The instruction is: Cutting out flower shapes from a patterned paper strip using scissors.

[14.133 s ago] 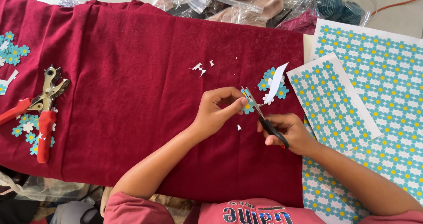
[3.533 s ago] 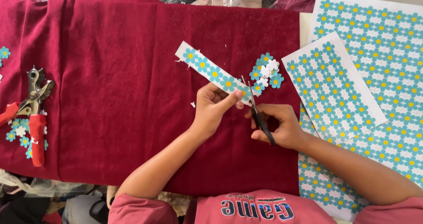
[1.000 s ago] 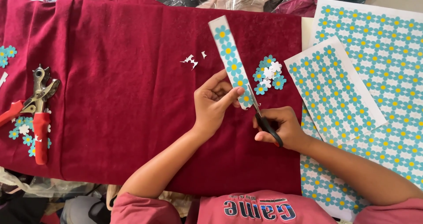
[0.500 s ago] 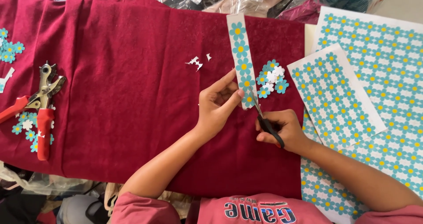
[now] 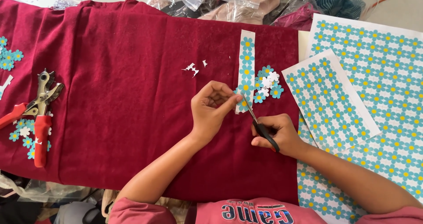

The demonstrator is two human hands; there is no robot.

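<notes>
The left hand (image 5: 211,111) pinches the lower end of a long paper strip (image 5: 246,65) printed with blue flowers, fingers curled and closed on it. The strip lies upright on the dark red cloth (image 5: 123,109), just left of a small heap of cut-out flowers (image 5: 266,84). The right hand (image 5: 275,133) is wrapped shut around the handles of small scissors (image 5: 260,125), whose blades meet the bottom of the strip, below and left of that heap.

Judging by how things lie, the cutting is partly done: the heap holds a handful of finished flowers, more loose flowers (image 5: 9,59) lie far left of the heap at the cloth's edge, and others sit under the red-handled punch pliers (image 5: 37,114). White paper scraps (image 5: 193,68) lie left of the strip. Much appears left: most of the strip is uncut, a smaller flowered sheet (image 5: 330,100) rests right of the heap, and a large flowered sheet (image 5: 379,74) beneath it looks whole. Clear bags (image 5: 229,1) crowd the far side, above the heap.
</notes>
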